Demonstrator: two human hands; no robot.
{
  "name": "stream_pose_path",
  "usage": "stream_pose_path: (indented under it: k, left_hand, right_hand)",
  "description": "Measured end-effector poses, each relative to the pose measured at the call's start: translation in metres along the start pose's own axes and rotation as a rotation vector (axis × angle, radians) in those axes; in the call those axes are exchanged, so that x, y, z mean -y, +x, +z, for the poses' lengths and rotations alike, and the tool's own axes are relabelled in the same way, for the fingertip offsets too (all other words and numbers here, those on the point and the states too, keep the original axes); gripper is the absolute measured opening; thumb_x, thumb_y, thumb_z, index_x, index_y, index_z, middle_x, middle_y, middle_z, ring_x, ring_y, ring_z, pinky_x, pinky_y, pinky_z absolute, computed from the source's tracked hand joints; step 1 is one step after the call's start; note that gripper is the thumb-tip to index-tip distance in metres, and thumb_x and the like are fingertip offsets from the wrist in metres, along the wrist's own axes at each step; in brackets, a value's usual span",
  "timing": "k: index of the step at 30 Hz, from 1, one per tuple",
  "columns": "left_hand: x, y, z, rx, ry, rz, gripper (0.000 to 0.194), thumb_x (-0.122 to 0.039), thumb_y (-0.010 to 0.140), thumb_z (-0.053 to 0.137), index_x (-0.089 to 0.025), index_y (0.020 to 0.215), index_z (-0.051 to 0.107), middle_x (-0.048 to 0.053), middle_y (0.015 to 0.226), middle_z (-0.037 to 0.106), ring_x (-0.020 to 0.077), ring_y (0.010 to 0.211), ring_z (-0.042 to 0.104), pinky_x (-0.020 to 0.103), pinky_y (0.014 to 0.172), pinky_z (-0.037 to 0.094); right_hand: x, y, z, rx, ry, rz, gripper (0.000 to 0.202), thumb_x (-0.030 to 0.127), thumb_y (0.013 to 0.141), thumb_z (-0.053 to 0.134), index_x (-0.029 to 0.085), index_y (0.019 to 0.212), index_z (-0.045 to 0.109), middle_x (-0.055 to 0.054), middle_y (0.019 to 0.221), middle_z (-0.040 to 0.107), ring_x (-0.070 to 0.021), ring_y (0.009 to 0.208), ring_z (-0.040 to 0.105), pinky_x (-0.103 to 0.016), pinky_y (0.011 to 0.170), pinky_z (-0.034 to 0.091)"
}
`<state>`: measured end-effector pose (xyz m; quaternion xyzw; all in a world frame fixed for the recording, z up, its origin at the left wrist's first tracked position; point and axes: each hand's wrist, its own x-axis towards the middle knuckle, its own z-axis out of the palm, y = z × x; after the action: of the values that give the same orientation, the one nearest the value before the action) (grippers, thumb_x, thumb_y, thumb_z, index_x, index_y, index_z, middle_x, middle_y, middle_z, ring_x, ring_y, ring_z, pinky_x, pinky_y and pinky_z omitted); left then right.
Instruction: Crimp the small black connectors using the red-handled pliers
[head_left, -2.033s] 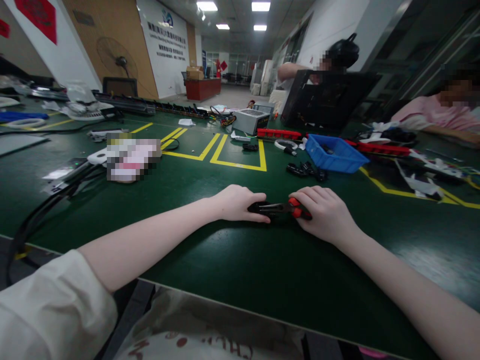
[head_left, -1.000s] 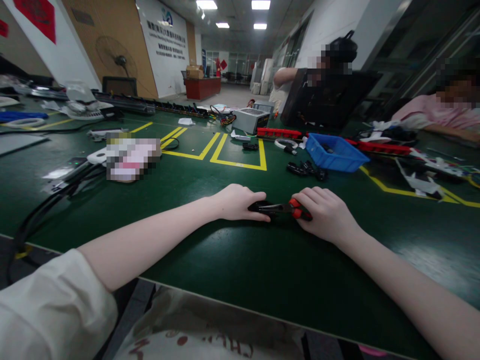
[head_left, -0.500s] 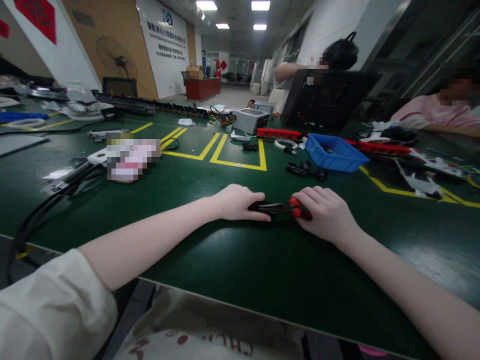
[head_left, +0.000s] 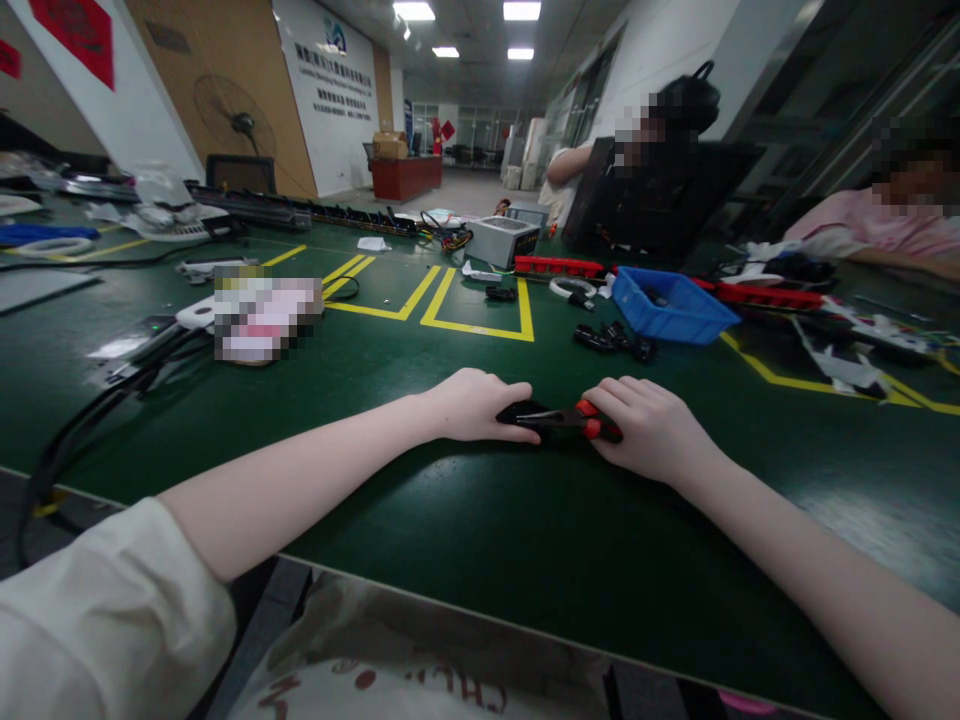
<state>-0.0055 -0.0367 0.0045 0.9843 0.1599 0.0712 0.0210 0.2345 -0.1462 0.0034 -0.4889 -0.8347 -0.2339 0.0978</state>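
Observation:
My right hand [head_left: 649,425] is wrapped round the red and black handles of a pair of pliers [head_left: 559,418], whose metal jaws point left. My left hand [head_left: 480,405] pinches a small black part [head_left: 525,408] between thumb and fingers. The jaws of the pliers reach to this black part, and their tips lie between my left fingers. What exactly the jaws touch is too small to tell. Both hands are low over the green table [head_left: 465,520], near its front edge.
Beyond my hands lie black connectors [head_left: 611,338], a blue bin [head_left: 671,308], a white cable [head_left: 574,290] and a metal power supply box [head_left: 502,240]. A phone [head_left: 262,325] and black cables [head_left: 94,410] are at the left. Two people are across the table.
The handles of the pliers and my right hand have shifted very slightly. My left hand keeps its place with the black part. The person at the back has moved a little.

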Motion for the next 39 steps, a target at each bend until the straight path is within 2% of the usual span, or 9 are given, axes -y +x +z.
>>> stream_pose_path:
  k: [8,17,27,39]
  left_hand:
    - [-0.0011,0.0004,0.0029,-0.040,0.044,0.030,0.046,-0.064,0.093,0.050,-0.020,0.106,0.051,0.004,0.088,0.072,0.0228,0.074,0.070,0.026,0.055,0.033]
    - [-0.0014,0.0003,0.0053,-0.049,0.066,0.005,0.045,-0.063,0.093,0.050,-0.021,0.109,0.050,0.003,0.088,0.072,0.0221,0.075,0.070,0.026,0.056,0.036]
    - [-0.0014,0.0016,0.0030,-0.026,0.017,0.027,0.049,-0.068,0.091,0.048,-0.021,0.103,0.057,0.004,0.085,0.071,0.0228,0.075,0.069,0.026,0.055,0.035]
    - [-0.0027,0.0010,-0.0007,-0.005,-0.012,0.025,0.048,-0.066,0.092,0.048,-0.020,0.101,0.058,0.004,0.084,0.070,0.0208,0.072,0.067,0.026,0.055,0.034]
  right_hand:
    - [-0.0003,0.0015,0.0001,0.034,0.028,0.021,0.018,0.020,0.074,0.060,0.016,0.091,0.059,-0.009,0.086,0.065,-0.0218,0.076,0.058,-0.033,0.067,0.047]
    - [-0.0001,0.0014,-0.0009,0.072,0.063,0.044,0.018,0.021,0.074,0.060,0.017,0.092,0.057,-0.009,0.088,0.065,-0.0216,0.077,0.058,-0.033,0.067,0.047]
    - [0.0010,0.0006,-0.0017,0.034,0.034,0.037,0.018,0.021,0.077,0.058,0.018,0.094,0.059,-0.010,0.091,0.066,-0.0230,0.079,0.058,-0.034,0.068,0.046]
    - [0.0020,0.0003,-0.0011,0.004,-0.028,0.019,0.017,0.020,0.077,0.057,0.016,0.093,0.059,-0.010,0.088,0.064,-0.0228,0.077,0.056,-0.034,0.067,0.043]
